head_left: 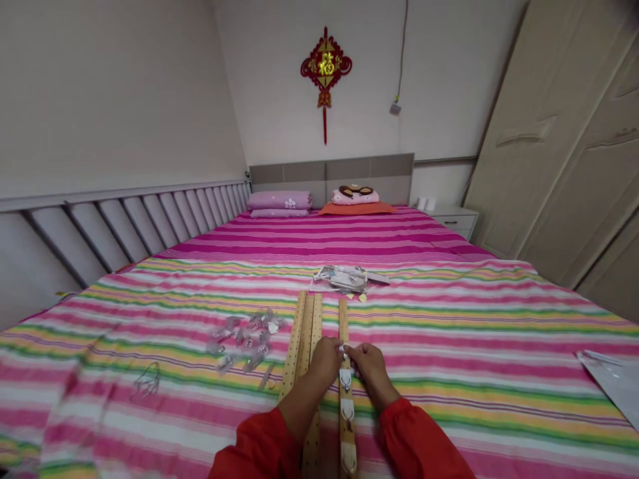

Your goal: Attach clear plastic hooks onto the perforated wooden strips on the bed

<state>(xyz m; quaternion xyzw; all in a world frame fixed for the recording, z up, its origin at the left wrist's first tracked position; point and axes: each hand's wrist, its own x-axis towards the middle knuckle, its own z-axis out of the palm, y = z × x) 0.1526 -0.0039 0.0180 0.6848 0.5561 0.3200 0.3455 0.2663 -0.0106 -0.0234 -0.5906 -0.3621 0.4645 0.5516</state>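
Observation:
A narrow wooden strip lies lengthwise on the striped bedspread, with several white tags, each bearing a small metal piece, along its near half. My left hand and my right hand meet over it, fingertips pinched on a small white tag. The nearest finished-looking white tag lies flat on the strip just below my fingers. Beside my left forearm run wooden strips with rows of holes. What exactly my fingertips press is partly hidden.
Small clear plastic packets are scattered at the left, with scissors close by and a thin tangled cord farther left. A clear bag of parts lies beyond the strips. A white plastic sheet rests at the right.

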